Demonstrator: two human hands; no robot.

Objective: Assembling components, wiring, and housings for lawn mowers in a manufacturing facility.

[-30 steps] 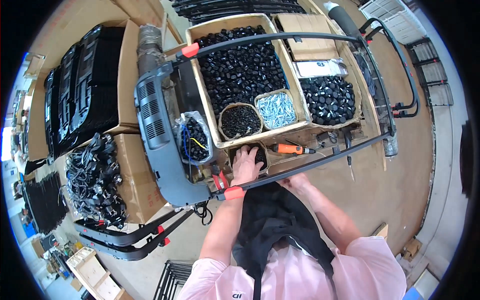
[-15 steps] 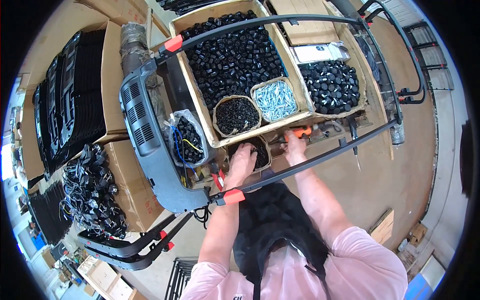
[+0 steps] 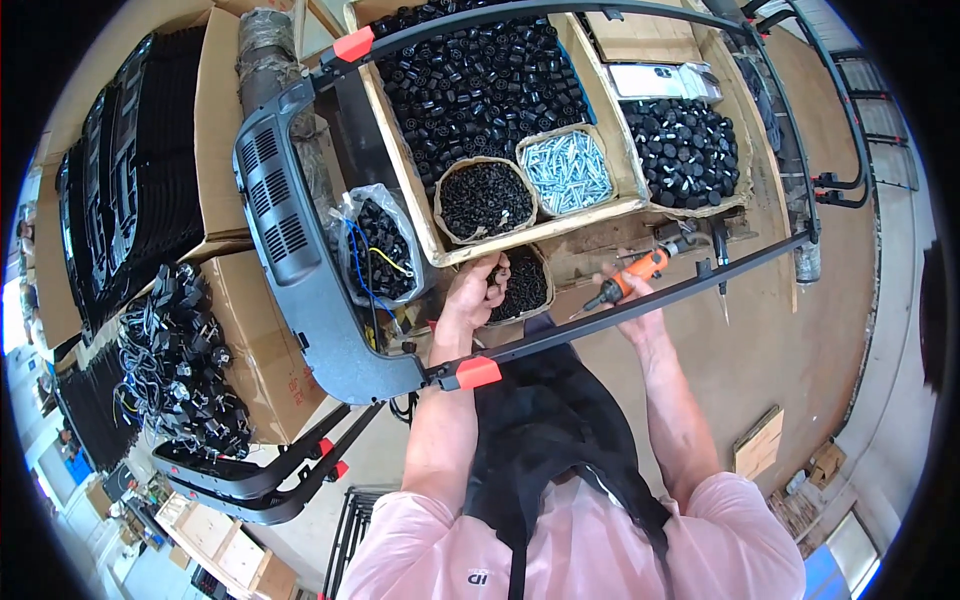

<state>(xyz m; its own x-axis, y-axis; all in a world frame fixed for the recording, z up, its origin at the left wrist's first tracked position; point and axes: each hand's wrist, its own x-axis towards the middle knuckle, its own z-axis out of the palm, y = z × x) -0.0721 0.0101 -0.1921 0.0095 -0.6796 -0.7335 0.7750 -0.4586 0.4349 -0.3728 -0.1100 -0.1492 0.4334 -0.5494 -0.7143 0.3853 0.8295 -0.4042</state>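
My right hand (image 3: 637, 312) grips an orange and black power screwdriver (image 3: 641, 272), its thin bit pointing to the lower left. My left hand (image 3: 474, 292) is closed, fingers curled, at the left edge of a small box of black screws (image 3: 526, 285). What those fingers hold, if anything, is hidden. Across both forearms and around the bins runs a dark tubular frame (image 3: 570, 338) with red corner pieces (image 3: 477, 373). A grey vented panel (image 3: 290, 240) joins the frame on the left.
A wooden bin (image 3: 640, 196) holds black round plastic parts (image 3: 470, 90), small black screws (image 3: 485, 200) and silver screws (image 3: 565, 172). Right of it lie black knobs (image 3: 688, 150). A bag of black parts (image 3: 375, 250) sits left. Cartons (image 3: 262, 345) and wired parts (image 3: 185, 370) stand farther left.
My right hand has lifted the orange screwdriver from the bench edge and brought it nearer, to the right. My left hand has drawn back out of the screw box with its fingers curled.
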